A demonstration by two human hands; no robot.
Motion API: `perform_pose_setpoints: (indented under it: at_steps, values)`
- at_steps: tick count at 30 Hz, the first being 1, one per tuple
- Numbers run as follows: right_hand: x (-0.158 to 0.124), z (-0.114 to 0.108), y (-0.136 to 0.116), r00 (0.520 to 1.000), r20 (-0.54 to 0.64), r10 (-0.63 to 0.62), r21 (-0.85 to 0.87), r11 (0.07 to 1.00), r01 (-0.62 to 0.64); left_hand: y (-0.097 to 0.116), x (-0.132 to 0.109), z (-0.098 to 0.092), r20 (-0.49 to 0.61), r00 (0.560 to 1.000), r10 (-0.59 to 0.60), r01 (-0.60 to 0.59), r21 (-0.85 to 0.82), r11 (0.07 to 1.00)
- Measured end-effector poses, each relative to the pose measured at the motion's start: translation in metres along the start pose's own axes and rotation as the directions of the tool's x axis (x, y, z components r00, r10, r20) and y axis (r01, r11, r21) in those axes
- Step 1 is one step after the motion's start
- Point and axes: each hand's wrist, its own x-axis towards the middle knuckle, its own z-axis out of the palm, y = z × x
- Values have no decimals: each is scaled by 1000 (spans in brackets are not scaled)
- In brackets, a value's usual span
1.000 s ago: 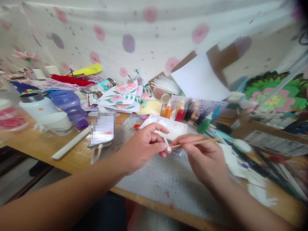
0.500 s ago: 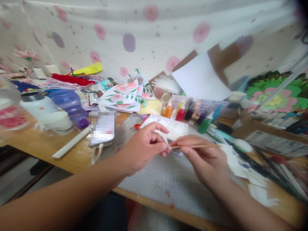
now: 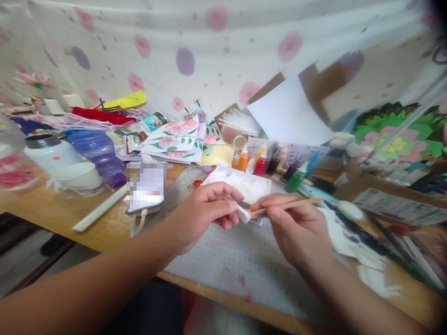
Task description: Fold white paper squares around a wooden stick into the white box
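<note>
My left hand (image 3: 204,211) is closed in a pinch on a small white paper piece (image 3: 243,214), held just above the grey cutting mat (image 3: 230,260). My right hand (image 3: 296,228) grips a thin wooden stick (image 3: 289,204), whose tip touches the paper piece between the two hands. Behind the hands lies a shallow white tray with white paper bits (image 3: 253,186).
A phone (image 3: 145,188) lies left of the mat, with a white strip (image 3: 99,210), a white cup (image 3: 78,177), a white jar (image 3: 49,151) and a purple bottle (image 3: 99,151) further left. Small paint bottles (image 3: 265,163) stand behind. Painted flower cards (image 3: 178,137), pens and paper scraps crowd the right side.
The left hand has turned the paper piece slightly and its fingers have curled lower; the stick's far end has tilted a little upward. Both hands stay in place.
</note>
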Motion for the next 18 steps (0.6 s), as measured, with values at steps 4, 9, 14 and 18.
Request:
perform_pose_setpoints:
  at_steps: [4,9,14,18]
  values:
    - [0,0,-1,1000,-4,-5,-5,1000,5,1,0,2,-4,1000,-24,24,-44,999]
    - [0,-1,-1,1000,-13,-20,-28,999,20,1,-1,3,-15,1000,13,-14,-29,999]
    - [0,-1,-4,999,13,-49,-106,993,50,0,-2,3,-53,997,47,-46,19,999]
    - [0,0,-5,999,13,-49,-133,990,50,0,-1,5,-56,997,54,-54,4,999]
